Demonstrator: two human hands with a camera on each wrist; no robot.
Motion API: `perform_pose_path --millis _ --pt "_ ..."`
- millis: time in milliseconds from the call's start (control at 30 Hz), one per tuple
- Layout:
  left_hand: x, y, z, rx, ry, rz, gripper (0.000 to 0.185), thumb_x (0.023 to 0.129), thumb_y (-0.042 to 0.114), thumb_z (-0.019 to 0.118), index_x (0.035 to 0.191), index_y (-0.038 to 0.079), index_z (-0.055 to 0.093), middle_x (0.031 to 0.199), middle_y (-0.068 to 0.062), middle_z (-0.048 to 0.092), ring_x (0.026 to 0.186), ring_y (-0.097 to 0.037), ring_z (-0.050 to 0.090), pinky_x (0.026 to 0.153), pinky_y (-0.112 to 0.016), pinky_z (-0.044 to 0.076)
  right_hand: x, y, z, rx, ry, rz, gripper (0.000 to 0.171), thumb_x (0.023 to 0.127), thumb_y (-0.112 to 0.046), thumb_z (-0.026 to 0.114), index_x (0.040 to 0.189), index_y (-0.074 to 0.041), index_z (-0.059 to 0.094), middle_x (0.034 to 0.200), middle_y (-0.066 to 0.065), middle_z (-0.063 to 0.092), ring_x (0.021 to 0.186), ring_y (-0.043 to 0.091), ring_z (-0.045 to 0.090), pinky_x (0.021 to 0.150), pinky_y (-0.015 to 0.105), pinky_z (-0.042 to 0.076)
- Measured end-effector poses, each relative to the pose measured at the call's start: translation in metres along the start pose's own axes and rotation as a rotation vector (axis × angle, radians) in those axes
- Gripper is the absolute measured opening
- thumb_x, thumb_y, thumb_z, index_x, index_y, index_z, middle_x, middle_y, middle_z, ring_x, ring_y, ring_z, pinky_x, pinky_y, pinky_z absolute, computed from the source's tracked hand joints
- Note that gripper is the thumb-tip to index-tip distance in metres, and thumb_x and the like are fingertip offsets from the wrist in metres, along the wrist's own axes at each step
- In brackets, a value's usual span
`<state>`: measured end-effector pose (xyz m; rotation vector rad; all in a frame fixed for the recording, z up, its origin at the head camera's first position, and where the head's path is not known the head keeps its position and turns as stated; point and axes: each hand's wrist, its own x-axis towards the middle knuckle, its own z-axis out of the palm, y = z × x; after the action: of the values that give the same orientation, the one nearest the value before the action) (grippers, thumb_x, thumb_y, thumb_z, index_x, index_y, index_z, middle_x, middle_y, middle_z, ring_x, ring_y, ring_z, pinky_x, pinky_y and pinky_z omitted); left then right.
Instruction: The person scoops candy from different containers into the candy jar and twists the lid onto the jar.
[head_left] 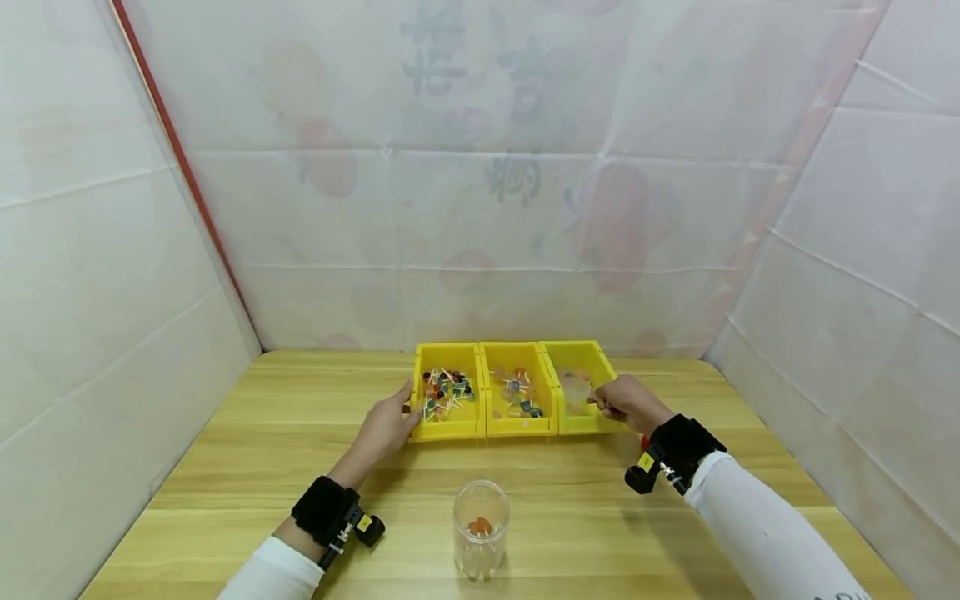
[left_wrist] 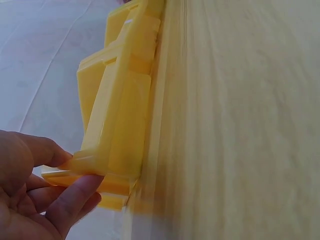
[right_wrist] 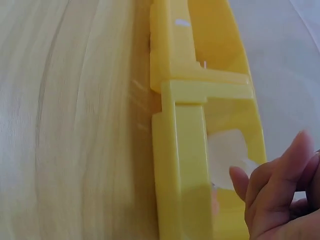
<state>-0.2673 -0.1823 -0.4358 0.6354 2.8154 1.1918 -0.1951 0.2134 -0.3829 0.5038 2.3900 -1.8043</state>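
1. Landmark first: a row of three yellow bins sits toward the far side of the wooden table [head_left: 247,467]. Everything below is placed relative to the middle bin [head_left: 519,390].

2. The left hand [head_left: 386,429] is on the left bin [head_left: 447,392], just left of the middle one. In the left wrist view the thumb [left_wrist: 42,150] and a fingertip pinch that bin's front corner lip, so it's a proper pinch, not a flat rest.

3. The right hand [head_left: 628,402] is at the right bin [head_left: 577,385], just right of the middle one. Its fingers are curled and bunched over the front right corner, down by a pale clear wrapper or bag [right_wrist: 227,157]. Honestly I can't tell whether it's pinching the wrapper or the rim.

4. The left and middle bins hold small colourful lollipops [head_left: 444,392] on white sticks; the right bin seems to hold mostly clear film.

5. Handling guess: the bins look like stiff, light moulded plastic with a smooth finish, probably slidey on that tabletop. The thick rim and corner lips look like the sensible places to grab. The lollipops are tiny and light, so the stick is the handle.

6. In front of the middle bin, near the table's front edge, stands a clear jar [head_left: 481,529] with something orange inside.
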Motion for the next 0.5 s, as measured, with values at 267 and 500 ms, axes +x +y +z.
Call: perform_pose_path --millis 267,500 --pt "-0.002 0.0 0.002 0.011 0.02 0.008 0.066 0.099 0.018 0.059 0.154 0.003 0.026 0.129 -0.025 0.059 0.04 -0.011 0.032 0.04 -0.023 0.03 -0.002 0.015 0.005 0.022 0.039 -0.027 0.038 0.102 -0.004 0.042 0.133 0.018 0.043 0.086 0.014 0.059 0.056 0.009 0.045 0.058 0.024 0.044" --pt "-0.001 -0.001 0.003 -0.007 0.013 0.005 0.066 0.098 0.018 0.059 0.154 0.004 0.026 0.132 -0.025 0.057 0.04 -0.011 0.035 0.039 -0.023 0.032 -0.003 0.022 0.006 -0.477 0.197 -0.184 0.031 0.104 -0.011 0.045 0.099 0.009 0.067 0.105 0.03 0.063 0.061 0.022 0.057 0.06 0.035 0.051"
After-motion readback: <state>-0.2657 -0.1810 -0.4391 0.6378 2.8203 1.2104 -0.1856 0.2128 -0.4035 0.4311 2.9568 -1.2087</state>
